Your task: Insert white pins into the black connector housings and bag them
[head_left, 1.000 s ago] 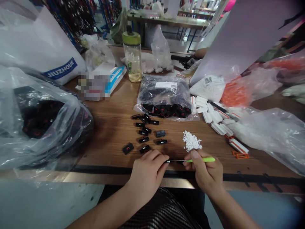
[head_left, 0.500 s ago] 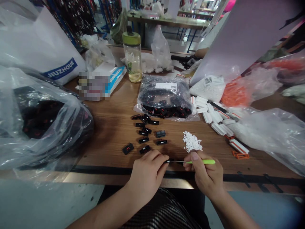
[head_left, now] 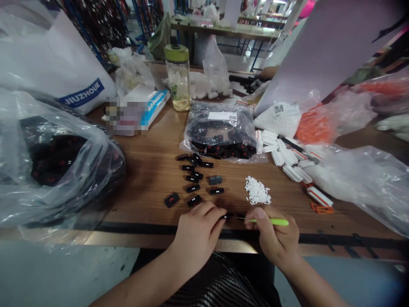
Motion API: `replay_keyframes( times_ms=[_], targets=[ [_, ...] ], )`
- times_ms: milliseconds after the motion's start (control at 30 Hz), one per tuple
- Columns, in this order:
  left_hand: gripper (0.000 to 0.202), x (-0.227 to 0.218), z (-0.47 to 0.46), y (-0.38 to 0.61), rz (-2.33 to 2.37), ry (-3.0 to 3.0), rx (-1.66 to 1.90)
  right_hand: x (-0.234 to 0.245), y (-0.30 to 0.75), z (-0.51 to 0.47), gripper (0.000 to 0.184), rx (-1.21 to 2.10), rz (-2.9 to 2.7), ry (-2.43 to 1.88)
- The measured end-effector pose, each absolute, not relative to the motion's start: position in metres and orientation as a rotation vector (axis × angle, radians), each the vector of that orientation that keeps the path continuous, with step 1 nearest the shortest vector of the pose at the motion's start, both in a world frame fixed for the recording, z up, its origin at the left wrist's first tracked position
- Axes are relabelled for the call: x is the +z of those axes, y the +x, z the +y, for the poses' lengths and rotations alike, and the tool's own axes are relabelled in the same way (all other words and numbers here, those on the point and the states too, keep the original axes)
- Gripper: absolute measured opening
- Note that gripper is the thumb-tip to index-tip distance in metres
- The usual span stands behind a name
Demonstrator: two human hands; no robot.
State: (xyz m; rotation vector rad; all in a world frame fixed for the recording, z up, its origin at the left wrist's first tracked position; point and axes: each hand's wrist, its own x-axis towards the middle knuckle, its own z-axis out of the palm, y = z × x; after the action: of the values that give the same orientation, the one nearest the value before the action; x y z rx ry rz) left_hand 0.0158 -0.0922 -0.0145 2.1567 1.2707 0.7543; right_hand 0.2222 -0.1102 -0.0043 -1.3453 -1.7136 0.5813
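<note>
At the table edge (head_left: 137, 226), your left hand (head_left: 198, 238) clenches a black piece (head_left: 225, 216) steady, so your right hand (head_left: 276, 238) can work a green pick (head_left: 271, 221) against it; white pins (head_left: 257, 190) sit close by.

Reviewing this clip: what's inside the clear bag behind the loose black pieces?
The clear plastic bag holds black parts with red marks; a white label and glare hide those further back.
</note>
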Motion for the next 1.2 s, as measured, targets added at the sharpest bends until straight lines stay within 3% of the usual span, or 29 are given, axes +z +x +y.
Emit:
replay_keyframes(
  times_ms=[667,1200],
  targets=[
    [0.017,-0.018,-0.093,0.016,1.271,2.190,0.757,-0.011,0.222,-0.110,0.025,0.686,-1.636,-1.325],
    [0.017,-0.011,-0.093,0.014,1.289,2.187,0.729,0.023,0.204,-0.106,0.021,0.494,-2.106,-1.164]
  ],
)
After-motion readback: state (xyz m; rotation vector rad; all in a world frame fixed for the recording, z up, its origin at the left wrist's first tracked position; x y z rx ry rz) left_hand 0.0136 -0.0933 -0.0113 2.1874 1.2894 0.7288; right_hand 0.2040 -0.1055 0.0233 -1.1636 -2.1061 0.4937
